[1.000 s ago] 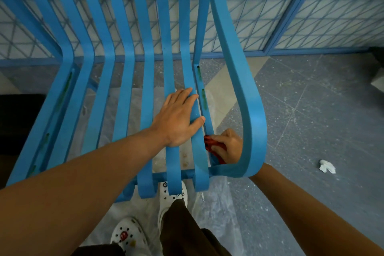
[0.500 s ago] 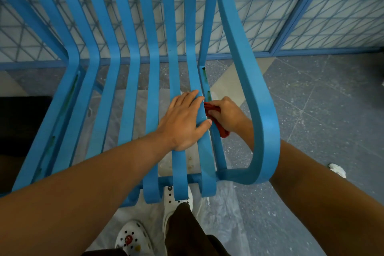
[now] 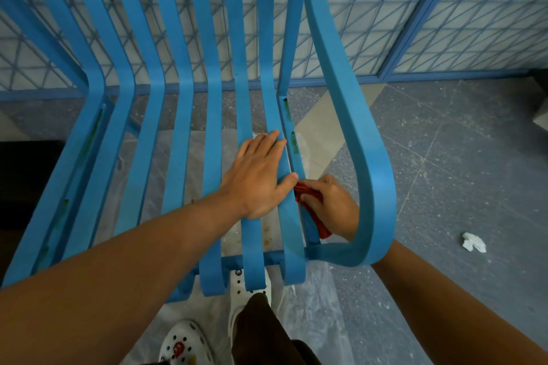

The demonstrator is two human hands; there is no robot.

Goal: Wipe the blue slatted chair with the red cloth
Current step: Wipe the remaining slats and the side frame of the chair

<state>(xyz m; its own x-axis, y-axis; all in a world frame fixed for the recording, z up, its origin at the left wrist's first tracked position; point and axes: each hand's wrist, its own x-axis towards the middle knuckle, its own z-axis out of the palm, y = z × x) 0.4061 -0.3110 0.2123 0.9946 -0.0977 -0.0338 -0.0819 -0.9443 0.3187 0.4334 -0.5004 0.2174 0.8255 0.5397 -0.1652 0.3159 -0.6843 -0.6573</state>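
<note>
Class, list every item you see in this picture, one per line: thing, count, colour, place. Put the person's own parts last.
Slatted chair: one, blue, centre and left.
Cloth: one, red, beside the chair's right-hand side rail.
Mesh panels: blue-framed, behind the chair.
Plastic sheet: one, clear, on the floor under the chair.
Crumpled paper: one, white, floor at right.
Floor: grey, speckled.
Shoes: two, white, bottom centre.
Left hand: flat on the seat slats.
Right hand: gripping the cloth.

Crumpled white tissue [image 3: 473,242] on grey floor [image 3: 462,163]; plastic sheet [image 3: 314,320] underfoot; white clogs [image 3: 184,344]; blue mesh fence [image 3: 462,9] behind
</note>
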